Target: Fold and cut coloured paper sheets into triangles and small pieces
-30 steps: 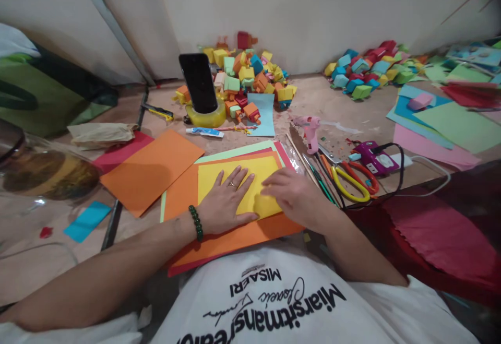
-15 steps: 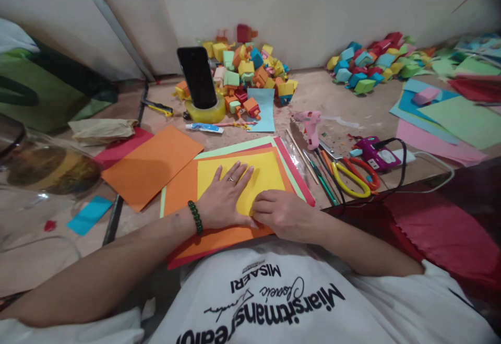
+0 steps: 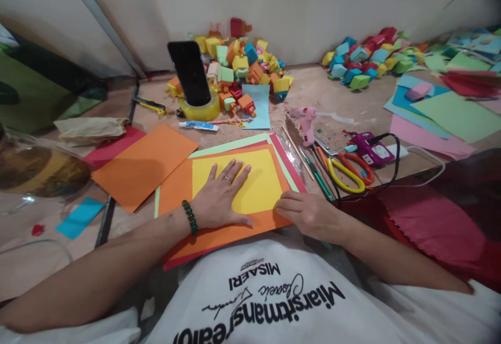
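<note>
Left hand (image 3: 219,198) is lying spread on yellow sheet (image 3: 262,177); right hand (image 3: 309,213) is curling at its corner, grip unclear; scissors (image 3: 332,173), glue gun (image 3: 309,126) are crowding beyond.

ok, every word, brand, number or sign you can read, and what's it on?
"MISAERI": white shirt, upside down in view.
"Miarsitmans...": same shirt, larger letters; the rest is unclear.
Script line between them, shirt: not surely legible.
Tiny line by "MISAERI", shirt: too small.
Blue-and-white tube, purple adapter: any print too small.
</note>
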`<state>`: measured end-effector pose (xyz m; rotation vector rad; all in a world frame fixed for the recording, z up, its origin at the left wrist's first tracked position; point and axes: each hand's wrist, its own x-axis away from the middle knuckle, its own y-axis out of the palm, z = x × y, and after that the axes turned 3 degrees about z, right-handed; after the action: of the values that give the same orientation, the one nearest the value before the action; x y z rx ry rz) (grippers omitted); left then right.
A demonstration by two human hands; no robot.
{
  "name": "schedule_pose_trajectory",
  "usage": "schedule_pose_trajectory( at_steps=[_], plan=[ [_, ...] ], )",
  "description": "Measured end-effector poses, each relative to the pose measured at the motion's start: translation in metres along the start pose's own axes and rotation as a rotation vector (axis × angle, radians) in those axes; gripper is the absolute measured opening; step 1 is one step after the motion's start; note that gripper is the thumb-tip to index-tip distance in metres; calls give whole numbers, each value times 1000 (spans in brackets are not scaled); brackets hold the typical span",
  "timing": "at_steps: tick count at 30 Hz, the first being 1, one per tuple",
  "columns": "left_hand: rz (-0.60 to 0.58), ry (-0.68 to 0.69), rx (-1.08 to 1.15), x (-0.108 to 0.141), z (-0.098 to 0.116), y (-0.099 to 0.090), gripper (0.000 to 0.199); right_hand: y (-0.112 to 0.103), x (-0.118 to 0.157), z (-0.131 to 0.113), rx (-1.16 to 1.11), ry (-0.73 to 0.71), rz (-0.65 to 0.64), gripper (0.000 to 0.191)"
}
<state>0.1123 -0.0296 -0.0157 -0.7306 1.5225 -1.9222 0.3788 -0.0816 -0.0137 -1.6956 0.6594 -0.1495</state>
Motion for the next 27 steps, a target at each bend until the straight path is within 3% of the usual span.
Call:
schedule_pose_trajectory(
  at_steps=[4, 8, 12, 15, 18, 20, 27],
  plan=[
    [9, 15, -3, 1, -1, 1, 127, -15, 1, -9, 56, 60, 39, 29],
    [21, 10, -19, 1, -3, 5, 127, -22, -22, -22, 188, 42, 138, 32],
    [36, 21, -47, -1, -3, 2, 122, -2, -39, -21, 142, -13, 63, 27],
    [19, 99, -78, 5, 5, -9, 107, 15, -41, -19, 110, 17, 52, 19],
    [-2, 224, -116, 24, 16, -19, 85, 19, -39, -20, 138, 42, 66, 15],
    [-5, 274, -142, 43, 21, -21, 85, 17, -38, -23, 155, 38, 45, 14],
    [118, 207, -323, 97, 16, -11, 78, 5, -43, -30, 166, 68, -85, 14]
  ],
)
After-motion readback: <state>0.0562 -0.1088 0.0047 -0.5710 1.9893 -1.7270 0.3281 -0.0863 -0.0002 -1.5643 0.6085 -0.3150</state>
